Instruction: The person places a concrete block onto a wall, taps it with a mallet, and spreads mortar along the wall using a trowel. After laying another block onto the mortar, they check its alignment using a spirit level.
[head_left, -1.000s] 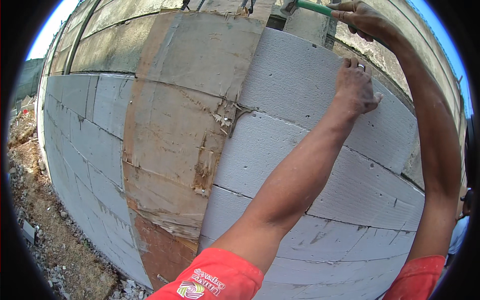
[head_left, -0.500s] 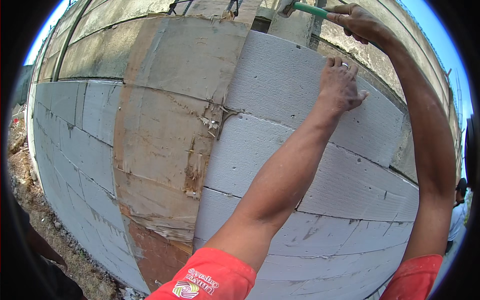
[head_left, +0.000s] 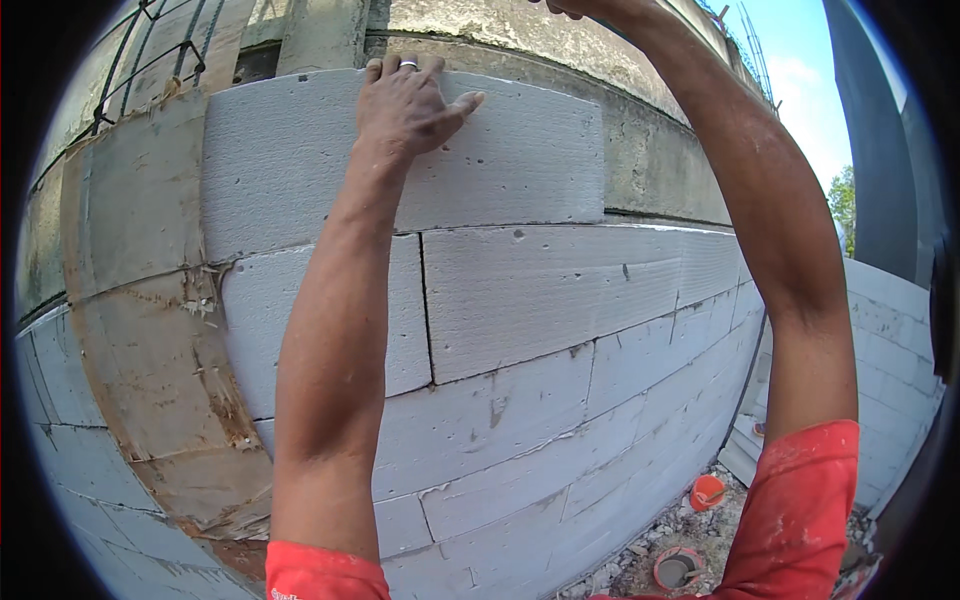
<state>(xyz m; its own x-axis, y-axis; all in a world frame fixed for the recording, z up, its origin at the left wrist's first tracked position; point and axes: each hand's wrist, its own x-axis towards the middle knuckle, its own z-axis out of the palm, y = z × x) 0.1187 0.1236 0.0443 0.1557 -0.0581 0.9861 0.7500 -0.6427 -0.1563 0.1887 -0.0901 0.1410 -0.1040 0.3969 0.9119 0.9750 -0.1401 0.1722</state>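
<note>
My left hand (head_left: 410,105) lies on the white aerated concrete block (head_left: 520,150) of the top course, its fingers hooked over the upper edge and its thumb spread out against the face. A ring is on one finger. My right hand (head_left: 585,8) is raised at the upper edge of the picture and mostly cut off; its visible fingers are curled. The green-handled hammer seen in it half a second ago is outside the picture now. Under the top block runs a course of similar blocks (head_left: 550,290), with a dark open joint between two of them.
A brown formwork board (head_left: 150,340) covers the column at the left, with steel rebar (head_left: 185,50) sticking up above. An old concrete wall (head_left: 660,160) stands behind. Two orange buckets (head_left: 707,491) are on the rubble-strewn ground at lower right; another block wall (head_left: 890,330) stands beyond.
The view has swung right, bringing the buckets and far wall into sight. My left hand remains on the top block's edge. My right hand and the hammer have risen toward or past the upper rim.
</note>
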